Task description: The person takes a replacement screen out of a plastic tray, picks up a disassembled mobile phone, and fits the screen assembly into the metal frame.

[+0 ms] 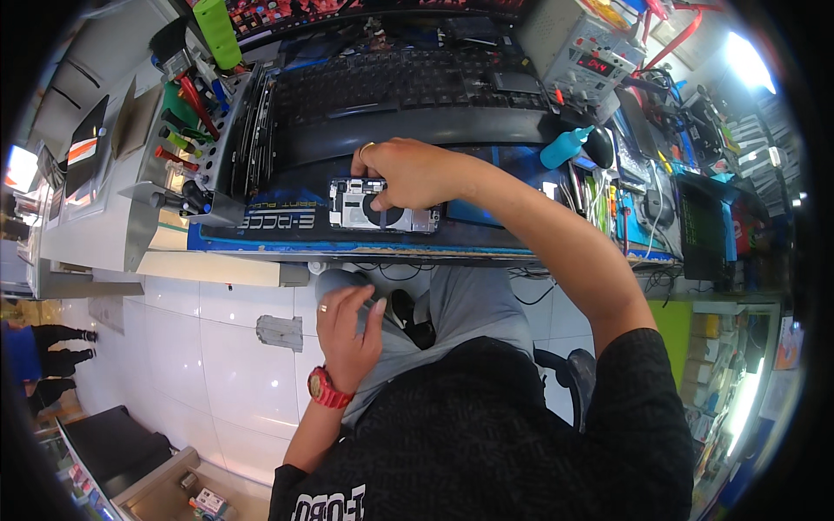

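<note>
A phone (348, 211) with its back off and inner parts showing lies on a dark printed mat (469, 234) near the desk's front edge. My right hand (408, 178) is over it, fingers bent round its top side and thumb on the round dark part in its middle. Some fingertips are hidden behind the hand. My left hand (347, 334) hangs below the desk over my lap, fingers loosely bent and apart, holding nothing.
A keyboard (365, 82), teal bottle (563, 149), dark mouse (596, 148) and power supply (569, 56) surround the mat. A tool holder (208, 156) stands left, cables and small tools right. A drawer (156, 486) sits at lower left; people's legs (65, 347) show far left.
</note>
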Demonstrator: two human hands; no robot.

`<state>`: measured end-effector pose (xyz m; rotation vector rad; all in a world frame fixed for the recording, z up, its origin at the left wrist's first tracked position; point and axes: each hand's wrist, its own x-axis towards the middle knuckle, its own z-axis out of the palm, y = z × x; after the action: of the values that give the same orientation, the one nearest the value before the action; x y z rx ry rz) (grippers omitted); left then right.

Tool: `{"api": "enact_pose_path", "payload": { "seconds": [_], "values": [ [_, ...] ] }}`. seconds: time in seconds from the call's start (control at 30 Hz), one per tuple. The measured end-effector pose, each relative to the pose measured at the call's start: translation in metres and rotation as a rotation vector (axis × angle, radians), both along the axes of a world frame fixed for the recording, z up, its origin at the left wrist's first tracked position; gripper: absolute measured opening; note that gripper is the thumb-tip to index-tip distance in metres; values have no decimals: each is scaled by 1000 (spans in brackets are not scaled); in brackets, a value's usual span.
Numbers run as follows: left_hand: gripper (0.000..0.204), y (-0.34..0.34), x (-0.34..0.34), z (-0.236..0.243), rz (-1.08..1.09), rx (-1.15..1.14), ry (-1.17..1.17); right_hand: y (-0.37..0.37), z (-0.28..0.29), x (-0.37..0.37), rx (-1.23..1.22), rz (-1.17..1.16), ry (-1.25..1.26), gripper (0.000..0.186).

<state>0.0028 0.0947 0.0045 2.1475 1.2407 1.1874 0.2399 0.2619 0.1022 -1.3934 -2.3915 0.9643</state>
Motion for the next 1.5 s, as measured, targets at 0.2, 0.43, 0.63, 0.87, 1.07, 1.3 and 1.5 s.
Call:
{"api": "enact_pose_path", "payload": {
  "seconds": [0.2,0.43,0.63,0.87,1.07,1.3,1.5],
  "values": [
    [30,35,24,19,122,211,258,-11,-1,0,186,26,-92,51],
    [28,66,36,27,144,283,401,-64,5,39,524,-276,-87,44],
    [15,70,50,26,110,262,360,-135,-5,81,350,-507,-279,48],
    [14,69,52,30,114,281,391,-136,-2,82,334,-575,-195,47],
    [17,68,57,27,119,286,358,-144,-5,81,297,-663,-85,31],
    [30,40,60,41,63,95,90,-153,3,85,60,-819,283,21],
    [31,10,71,53,-131,-609,-551,-157,-10,64,-275,-694,1011,21]
  ]
}}
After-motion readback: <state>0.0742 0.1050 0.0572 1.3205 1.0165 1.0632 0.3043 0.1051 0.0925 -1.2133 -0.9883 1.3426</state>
